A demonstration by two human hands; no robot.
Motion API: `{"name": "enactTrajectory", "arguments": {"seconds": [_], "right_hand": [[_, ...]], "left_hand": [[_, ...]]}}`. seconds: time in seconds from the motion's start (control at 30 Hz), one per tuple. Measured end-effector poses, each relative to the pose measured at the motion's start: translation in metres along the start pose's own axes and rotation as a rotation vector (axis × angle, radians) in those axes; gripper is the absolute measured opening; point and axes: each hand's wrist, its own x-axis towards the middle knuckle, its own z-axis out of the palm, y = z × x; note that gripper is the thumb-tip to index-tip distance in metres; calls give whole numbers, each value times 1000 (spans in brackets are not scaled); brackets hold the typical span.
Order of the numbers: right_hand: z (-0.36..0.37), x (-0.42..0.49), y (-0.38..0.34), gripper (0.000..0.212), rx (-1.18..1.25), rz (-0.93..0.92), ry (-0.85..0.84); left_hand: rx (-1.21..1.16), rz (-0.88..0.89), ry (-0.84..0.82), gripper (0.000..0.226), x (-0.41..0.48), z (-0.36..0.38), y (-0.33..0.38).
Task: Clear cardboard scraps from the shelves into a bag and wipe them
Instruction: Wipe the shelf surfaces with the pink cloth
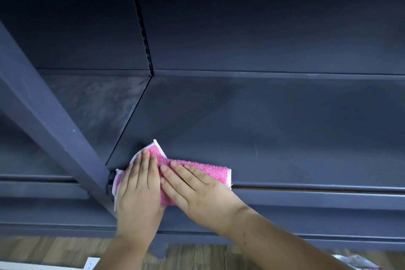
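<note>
Dark metal shelf fills pretty much the whole view, with dusty-looking smears on the section left of the seam. Pink cloth lies at the front edge, right beside the slanted post. Left grip and right grip both press flat on it, fingers straight, hands side by side. Wood floor below.

Inspection finds no legible text, label, brand, number or sign anywhere in view, neither on the dark shelf nor on the pink cloth.
</note>
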Motion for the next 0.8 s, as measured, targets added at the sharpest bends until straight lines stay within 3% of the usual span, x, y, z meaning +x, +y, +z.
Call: {"name": "enactTrajectory", "arguments": {"seconds": [0.13, 0.27, 0.37, 0.5, 0.6, 0.8], "right_hand": [[4, -15, 11, 51, -29, -29, 43], [9, -36, 22, 57, -40, -33, 53], [12, -55, 33, 53, -51, -26, 64], [16, -84, 50, 51, -102, -26, 88], [20, -105, 63, 57, -120, -31, 89], [25, -147, 88, 55, -125, -16, 138]], "left_hand": [[45, -3, 71, 43, -1, -1, 15], [64, -25, 46, 69, -1, -3, 41], [66, -33, 31, 70, -4, -4, 63], [29, -46, 70, 65, -5, -1, 94], [7, -40, 113, 46, -5, 0, 119], [18, -17, 162, 41, -7, 3, 165]]}}
